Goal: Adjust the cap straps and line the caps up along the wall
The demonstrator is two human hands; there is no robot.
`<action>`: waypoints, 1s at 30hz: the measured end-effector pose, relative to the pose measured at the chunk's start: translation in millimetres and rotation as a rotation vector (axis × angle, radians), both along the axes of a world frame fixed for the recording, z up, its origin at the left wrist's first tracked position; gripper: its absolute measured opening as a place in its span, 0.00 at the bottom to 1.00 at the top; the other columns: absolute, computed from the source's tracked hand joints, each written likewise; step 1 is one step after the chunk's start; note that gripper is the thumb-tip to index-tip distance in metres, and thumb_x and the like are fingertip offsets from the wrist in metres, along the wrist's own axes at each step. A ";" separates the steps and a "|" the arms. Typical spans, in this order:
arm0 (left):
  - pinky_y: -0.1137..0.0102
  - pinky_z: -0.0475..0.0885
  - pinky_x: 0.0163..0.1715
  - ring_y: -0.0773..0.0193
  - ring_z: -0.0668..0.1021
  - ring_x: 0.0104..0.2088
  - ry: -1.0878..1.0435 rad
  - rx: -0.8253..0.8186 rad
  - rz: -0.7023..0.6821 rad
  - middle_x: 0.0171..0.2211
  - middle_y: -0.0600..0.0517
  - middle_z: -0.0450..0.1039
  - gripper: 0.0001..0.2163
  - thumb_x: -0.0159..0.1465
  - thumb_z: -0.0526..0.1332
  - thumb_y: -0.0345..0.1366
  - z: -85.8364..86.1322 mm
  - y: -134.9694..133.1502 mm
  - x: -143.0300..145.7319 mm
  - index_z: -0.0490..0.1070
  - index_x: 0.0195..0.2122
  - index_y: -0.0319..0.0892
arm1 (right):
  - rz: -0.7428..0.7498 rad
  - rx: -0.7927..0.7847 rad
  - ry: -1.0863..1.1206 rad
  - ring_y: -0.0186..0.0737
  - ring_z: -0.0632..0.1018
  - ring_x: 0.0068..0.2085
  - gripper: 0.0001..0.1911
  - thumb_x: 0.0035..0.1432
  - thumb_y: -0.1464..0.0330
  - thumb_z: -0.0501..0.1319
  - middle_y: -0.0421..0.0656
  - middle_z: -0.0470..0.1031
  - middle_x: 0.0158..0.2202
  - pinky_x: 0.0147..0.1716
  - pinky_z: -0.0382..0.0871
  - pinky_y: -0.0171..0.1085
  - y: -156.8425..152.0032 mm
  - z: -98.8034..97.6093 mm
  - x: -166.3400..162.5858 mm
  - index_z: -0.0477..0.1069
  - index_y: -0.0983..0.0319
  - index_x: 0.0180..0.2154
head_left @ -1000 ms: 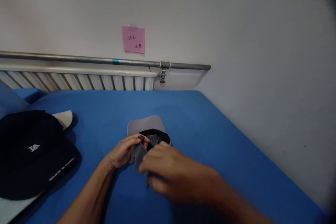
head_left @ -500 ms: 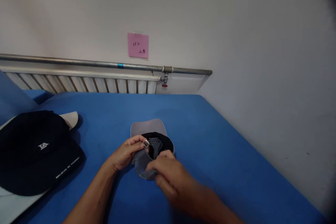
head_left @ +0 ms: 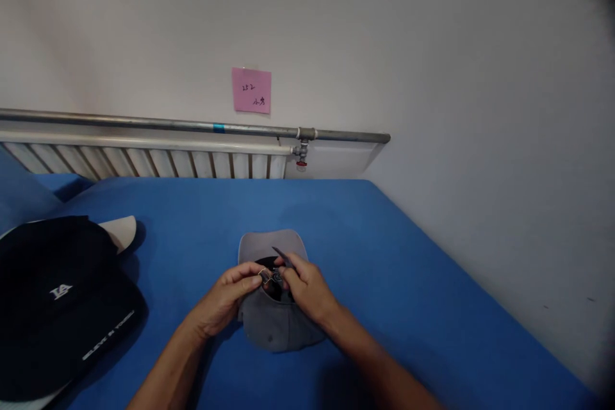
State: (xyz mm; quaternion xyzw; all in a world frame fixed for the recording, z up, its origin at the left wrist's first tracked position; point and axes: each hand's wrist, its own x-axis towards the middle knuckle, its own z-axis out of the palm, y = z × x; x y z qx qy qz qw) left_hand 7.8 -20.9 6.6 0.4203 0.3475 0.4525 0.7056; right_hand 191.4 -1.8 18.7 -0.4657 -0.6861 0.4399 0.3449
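The grey cap (head_left: 281,327) lies on the blue table (head_left: 413,320), peak pointing away from the person, between the two hands. The left hand (head_left: 225,298) has its grip closed to a pinch, thumb and fingers on a metal buckle (head_left: 264,276) over the cap's opening. The right hand's (head_left: 310,287) grip is closed too, on a dark strap (head_left: 283,257) whose tip sticks up past the fingers. Well to the left, a dark cap (head_left: 62,314) rests over a white cap (head_left: 121,231).
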 end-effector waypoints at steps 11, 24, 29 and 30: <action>0.75 0.65 0.33 0.69 0.73 0.29 0.029 -0.018 -0.009 0.26 0.54 0.75 0.07 0.55 0.69 0.37 -2.9 3.7 0.6 0.74 0.31 0.42 | 0.120 -0.367 0.316 0.30 0.64 0.22 0.23 0.63 0.52 0.49 0.37 0.65 0.21 0.24 0.58 0.32 -15.2 3.8 5.7 0.72 0.63 0.36; 0.72 0.68 0.40 0.66 0.75 0.36 -0.123 -0.069 -0.062 0.35 0.52 0.76 0.04 0.58 0.66 0.33 -3.5 3.9 -5.7 0.73 0.33 0.42 | 0.053 0.512 -0.217 0.38 0.74 0.35 0.14 0.64 0.70 0.51 0.45 0.74 0.35 0.36 0.67 0.36 -12.4 -10.5 11.6 0.73 0.62 0.45; 0.74 0.67 0.34 0.67 0.75 0.32 -0.136 -0.042 -0.191 0.33 0.49 0.78 0.04 0.58 0.66 0.34 -2.9 2.5 -9.4 0.73 0.33 0.42 | 0.011 0.698 -0.372 0.38 0.72 0.33 0.18 0.64 0.72 0.48 0.46 0.71 0.31 0.33 0.67 0.36 -12.8 -12.0 12.1 0.72 0.62 0.50; 0.74 0.67 0.34 0.67 0.75 0.32 -0.122 -0.037 -0.190 0.33 0.50 0.78 0.04 0.57 0.67 0.34 -1.9 2.4 -9.0 0.73 0.32 0.41 | 0.017 0.698 -0.391 0.38 0.72 0.32 0.18 0.65 0.72 0.49 0.46 0.70 0.31 0.33 0.67 0.37 -13.3 -11.3 11.6 0.72 0.61 0.50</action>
